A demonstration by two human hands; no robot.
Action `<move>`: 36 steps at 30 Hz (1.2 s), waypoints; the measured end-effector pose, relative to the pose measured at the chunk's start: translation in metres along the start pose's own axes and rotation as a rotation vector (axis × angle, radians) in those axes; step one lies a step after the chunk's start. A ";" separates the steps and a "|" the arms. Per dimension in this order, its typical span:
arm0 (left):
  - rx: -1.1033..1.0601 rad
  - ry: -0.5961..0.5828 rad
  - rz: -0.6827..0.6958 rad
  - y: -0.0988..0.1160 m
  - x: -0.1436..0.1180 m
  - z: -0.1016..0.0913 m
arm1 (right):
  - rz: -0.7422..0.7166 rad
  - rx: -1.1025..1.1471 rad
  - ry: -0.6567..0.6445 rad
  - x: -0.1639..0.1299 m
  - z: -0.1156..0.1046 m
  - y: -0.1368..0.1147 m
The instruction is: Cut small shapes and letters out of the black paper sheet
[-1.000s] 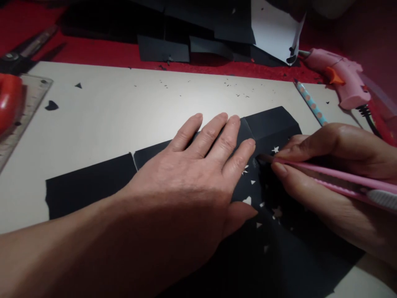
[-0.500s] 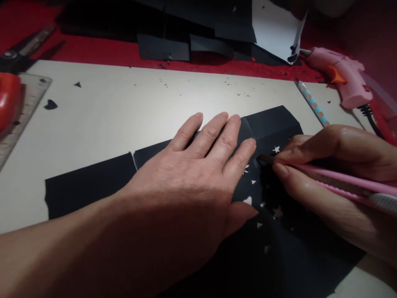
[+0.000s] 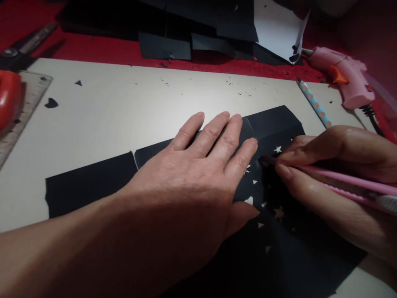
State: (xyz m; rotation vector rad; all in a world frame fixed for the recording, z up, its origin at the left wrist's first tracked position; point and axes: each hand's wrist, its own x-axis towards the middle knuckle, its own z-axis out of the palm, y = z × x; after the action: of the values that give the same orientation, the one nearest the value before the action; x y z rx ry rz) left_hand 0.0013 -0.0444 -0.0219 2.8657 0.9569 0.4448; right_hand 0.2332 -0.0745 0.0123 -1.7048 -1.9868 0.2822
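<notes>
My left hand point(image 3: 198, 182) lies flat on a sheet of black card point(image 3: 89, 182), its fingers stretched out and slightly apart. Small stars, triangles and other shapes are cut through the card, among them a star-shaped hole point(image 3: 277, 149) near the right hand. My right hand point(image 3: 322, 165) grips a pink craft knife point(image 3: 350, 178) like a pen, low down near the blade. The blade tip meets the card just right of my left little finger. Shadow darkens the card under the right hand, so the cut itself is hard to make out.
At the back right lie a pink glue gun point(image 3: 344, 74) and a dotted pencil point(image 3: 315, 103). Orange-handled scissors point(image 3: 9, 99) rest on a clear ruler point(image 3: 34, 99) at left. Black card pieces point(image 3: 164, 46) and white paper point(image 3: 279, 31) lie behind. Black scraps dot the white board point(image 3: 102, 107).
The knife tip has shifted very slightly to the right along with my right hand. The whole view has drifted a little; my left hand stays in place on the card.
</notes>
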 end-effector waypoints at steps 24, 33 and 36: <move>0.038 -0.023 -0.008 0.001 0.000 -0.002 | 0.075 0.164 -0.024 0.001 -0.010 -0.004; 0.085 -0.020 0.026 0.000 0.000 -0.003 | 0.001 0.143 0.038 0.004 -0.007 0.011; 0.093 -0.034 0.019 0.002 0.002 -0.003 | -0.007 0.172 0.047 0.006 -0.007 0.016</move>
State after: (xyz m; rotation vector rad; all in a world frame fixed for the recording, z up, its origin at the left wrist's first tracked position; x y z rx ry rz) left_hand 0.0026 -0.0451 -0.0180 2.9573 0.9711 0.3606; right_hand 0.2500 -0.0670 0.0121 -1.5821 -1.8766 0.3952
